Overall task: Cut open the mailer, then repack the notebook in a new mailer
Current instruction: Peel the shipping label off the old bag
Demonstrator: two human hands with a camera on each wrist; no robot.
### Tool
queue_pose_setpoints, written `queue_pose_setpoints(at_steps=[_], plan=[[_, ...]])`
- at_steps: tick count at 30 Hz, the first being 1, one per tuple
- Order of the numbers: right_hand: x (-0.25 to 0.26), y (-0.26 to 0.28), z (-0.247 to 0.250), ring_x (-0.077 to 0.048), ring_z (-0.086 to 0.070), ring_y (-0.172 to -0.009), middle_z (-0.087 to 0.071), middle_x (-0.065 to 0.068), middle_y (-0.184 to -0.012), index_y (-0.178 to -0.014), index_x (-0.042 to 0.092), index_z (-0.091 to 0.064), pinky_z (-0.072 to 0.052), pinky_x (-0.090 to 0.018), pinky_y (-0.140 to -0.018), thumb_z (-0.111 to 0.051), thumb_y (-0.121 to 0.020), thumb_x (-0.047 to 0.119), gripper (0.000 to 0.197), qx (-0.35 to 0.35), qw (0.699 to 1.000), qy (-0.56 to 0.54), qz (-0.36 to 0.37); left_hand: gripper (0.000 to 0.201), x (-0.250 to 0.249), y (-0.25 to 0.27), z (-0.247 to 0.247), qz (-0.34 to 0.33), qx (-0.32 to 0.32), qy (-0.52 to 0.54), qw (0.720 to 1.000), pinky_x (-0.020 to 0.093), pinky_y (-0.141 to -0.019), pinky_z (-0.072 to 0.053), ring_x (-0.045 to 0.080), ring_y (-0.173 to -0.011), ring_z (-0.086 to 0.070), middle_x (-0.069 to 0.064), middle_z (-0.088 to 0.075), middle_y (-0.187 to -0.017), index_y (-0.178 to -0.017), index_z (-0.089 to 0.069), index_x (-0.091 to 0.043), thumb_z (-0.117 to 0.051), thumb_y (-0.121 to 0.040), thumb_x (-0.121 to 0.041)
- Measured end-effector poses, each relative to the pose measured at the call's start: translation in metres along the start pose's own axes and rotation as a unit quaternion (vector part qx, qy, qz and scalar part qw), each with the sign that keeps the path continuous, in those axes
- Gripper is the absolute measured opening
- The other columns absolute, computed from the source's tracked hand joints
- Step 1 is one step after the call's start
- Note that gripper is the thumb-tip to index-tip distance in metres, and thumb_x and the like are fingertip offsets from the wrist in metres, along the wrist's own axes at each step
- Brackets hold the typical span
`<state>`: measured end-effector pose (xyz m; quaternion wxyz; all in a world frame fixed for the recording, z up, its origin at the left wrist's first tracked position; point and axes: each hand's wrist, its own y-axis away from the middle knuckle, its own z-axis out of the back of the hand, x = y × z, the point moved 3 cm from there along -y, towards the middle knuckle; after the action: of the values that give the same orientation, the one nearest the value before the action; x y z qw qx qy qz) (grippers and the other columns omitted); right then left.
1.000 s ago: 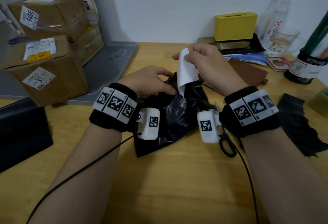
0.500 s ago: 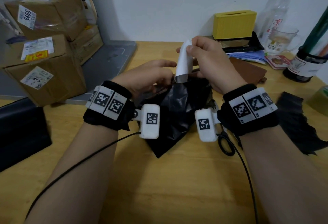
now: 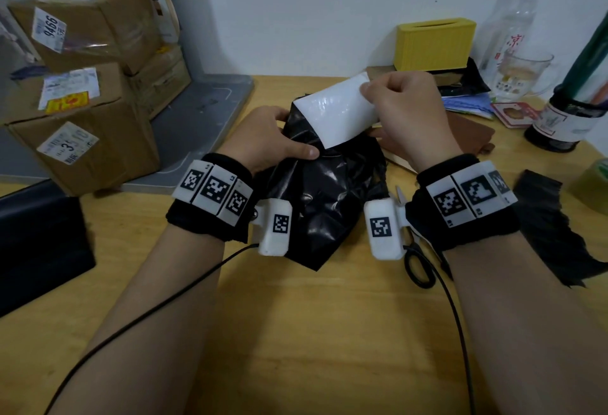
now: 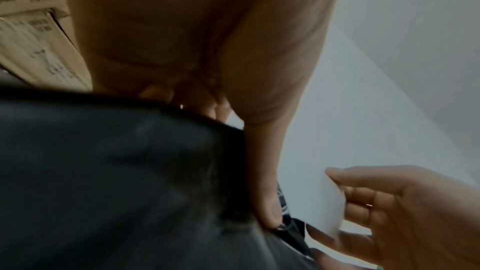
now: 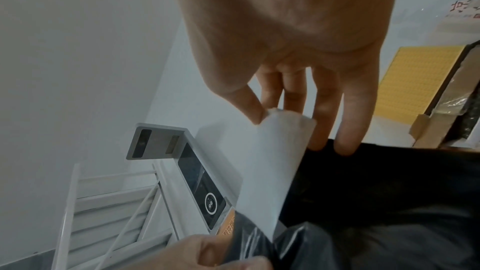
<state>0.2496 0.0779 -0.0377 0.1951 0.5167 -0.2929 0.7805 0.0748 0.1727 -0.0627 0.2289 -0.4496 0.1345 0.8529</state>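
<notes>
Black plastic fills the middle of my view: the new mailer (image 3: 324, 197) lies crumpled on the wooden table (image 3: 312, 332), and my left hand (image 3: 269, 143) grips its upper edge, thumb pressed on the film. My right hand (image 3: 403, 112) pinches the far corner of the white release strip (image 3: 335, 115) between thumb and forefinger, the strip partly lifted off the mailer's mouth. I judge the cutting done: a torn black mailer piece (image 3: 556, 233) lies well to the right and the scissors (image 3: 416, 260) rest under my right wrist. What looks like the brown notebook (image 3: 460, 138) lies beyond the mailer, behind my right hand, so I take it to be still unpacked, with the insertion and sealing left to do. From the head view I get this whole layout; the right wrist view adds the pinch itself, the remaining fingers (image 5: 348, 122) hanging straight toward the black film. The left wrist view, blurred, shows only my thumb clamped on dark plastic and nothing of the notebook or scissors.
</notes>
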Motion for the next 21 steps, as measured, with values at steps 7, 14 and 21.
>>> queue_pose_setpoints(at_steps=[7,14,21], plan=[[-0.0039,-0.0016,0.0032,-0.022,-0.06,-0.069,-0.059,-0.01,-0.082,-0.095,-0.003,-0.069,-0.061,-0.054,-0.067,-0.061,-0.098,0.025,0.029,-0.005,1.0,0.012,-0.023,0.053,-0.0004,0.0011,0.0021,0.001,-0.015,0.01,1.0,0.03,-0.078,-0.057,0.015,-0.082,-0.073,0.0,-0.075,-0.094,-0.111,-0.071,-0.017,-0.092,-0.062,-0.019],[-0.0048,-0.0021,0.0058,-0.013,-0.056,-0.073,-0.057,-0.009,-0.094,-0.086,0.009,-0.064,-0.064,-0.043,-0.066,-0.057,-0.101,0.024,0.022,-0.016,1.0,0.006,-0.021,0.044,0.0016,0.0011,0.0054,0.015,-0.013,-0.001,1.0,0.025,-0.073,-0.057,0.009,-0.077,-0.074,-0.007,-0.076,-0.088,-0.102,-0.074,-0.021,-0.093,-0.062,-0.025],[-0.0056,-0.0025,0.0105,-0.022,-0.053,-0.072,-0.052,-0.01,-0.088,-0.091,0.001,-0.066,-0.059,-0.056,-0.066,-0.056,-0.102,0.023,0.027,-0.036,0.999,0.016,-0.022,0.044,0.0039,0.0007,0.0067,0.034,-0.013,-0.003,0.999,0.031,-0.075,-0.059,0.013,-0.074,-0.075,-0.005,-0.076,-0.085,-0.101,-0.074,-0.02,-0.093,-0.061,-0.025]])
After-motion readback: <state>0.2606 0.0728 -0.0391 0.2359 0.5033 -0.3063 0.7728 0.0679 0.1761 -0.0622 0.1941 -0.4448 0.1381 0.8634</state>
